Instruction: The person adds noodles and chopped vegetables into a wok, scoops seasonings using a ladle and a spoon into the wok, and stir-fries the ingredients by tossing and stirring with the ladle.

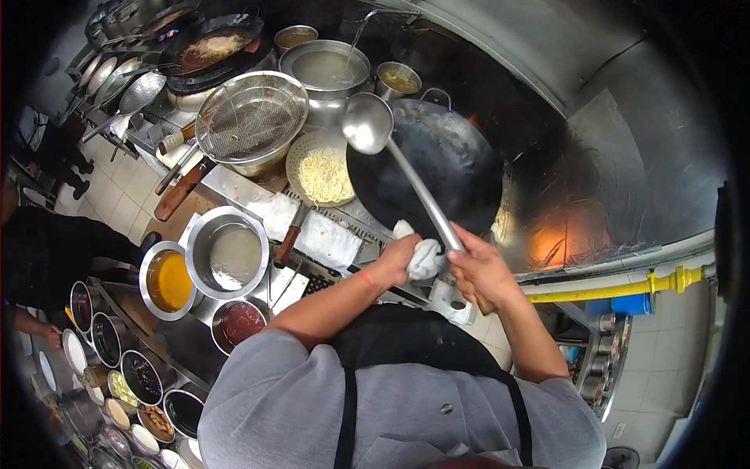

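Observation:
My right hand (pixel 486 270) is wrapped round the handle of a long steel ladle (pixel 416 179). The ladle's bowl hangs over the left rim of a large dark wok (pixel 461 176), whose inside looks bare and faintly steaming. Closed on a folded white cloth (pixel 425 261), my left hand (pixel 397 262) is at the wok's near edge; whether a wok handle lies inside the cloth is hidden. Left of the wok, pale noodles (pixel 325 177) lie in a perforated strainer (pixel 298 148) with a wooden handle.
A wire-mesh strainer (pixel 251 113) rests on a pot beyond the noodles. Water runs into a steel pot (pixel 324 69) at the back. Flames (pixel 564 236) glow right of the wok. Pots of yellow liquid (pixel 171 280) and cloudy liquid (pixel 233 254) stand left. Another person's arm (pixel 35 324) is far left.

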Demonstrator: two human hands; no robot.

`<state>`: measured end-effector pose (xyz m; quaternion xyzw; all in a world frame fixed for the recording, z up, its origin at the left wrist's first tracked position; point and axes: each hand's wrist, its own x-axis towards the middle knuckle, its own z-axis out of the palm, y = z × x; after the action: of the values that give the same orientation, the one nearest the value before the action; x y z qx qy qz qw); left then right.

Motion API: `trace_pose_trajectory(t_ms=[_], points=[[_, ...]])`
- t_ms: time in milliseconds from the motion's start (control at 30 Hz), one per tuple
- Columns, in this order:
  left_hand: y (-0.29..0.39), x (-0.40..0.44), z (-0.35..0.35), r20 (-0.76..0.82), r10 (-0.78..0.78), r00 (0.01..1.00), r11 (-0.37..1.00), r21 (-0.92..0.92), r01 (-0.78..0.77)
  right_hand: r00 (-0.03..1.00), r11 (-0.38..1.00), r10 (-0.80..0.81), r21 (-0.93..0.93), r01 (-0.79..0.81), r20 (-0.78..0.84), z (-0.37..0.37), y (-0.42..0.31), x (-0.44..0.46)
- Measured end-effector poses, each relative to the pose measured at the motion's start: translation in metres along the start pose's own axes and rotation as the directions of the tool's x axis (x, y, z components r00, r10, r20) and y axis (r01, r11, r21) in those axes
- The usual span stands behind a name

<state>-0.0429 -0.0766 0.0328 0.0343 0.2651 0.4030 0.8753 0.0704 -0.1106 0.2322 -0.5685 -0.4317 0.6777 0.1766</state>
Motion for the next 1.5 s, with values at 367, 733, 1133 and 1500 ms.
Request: trace_pose_trajectory(t_ms=[367,733,1133,1500], points=[[-0.009,0.093,0.007,-0.305,0.266,0.914,0.956,0.204,-0.21,0.968,0.975,-0.221,-0.035,0.219,-0.12,-0.028,-0.004,0.002],[-0.012,0.063,0.011,-0.04,0.228,0.973,0.972,0.064,-0.225,0.912,0.957,0.058,-0.283,0.064,0.405,-0.082,-0.001,-0.041],[-0.193,-0.344,-0.091,-0.601,0.627,0.495,0.682,0.118,-0.721,0.662,0.818,0.131,-0.457,0.349,0.738,0.313,0.142,0.124],[-0.282,-0.453,-0.161,-0.708,0.61,0.356,0.46,-0.05,-0.887,0.772,0.893,0.219,-0.441,0.087,0.597,0.409,0.197,0.123]])
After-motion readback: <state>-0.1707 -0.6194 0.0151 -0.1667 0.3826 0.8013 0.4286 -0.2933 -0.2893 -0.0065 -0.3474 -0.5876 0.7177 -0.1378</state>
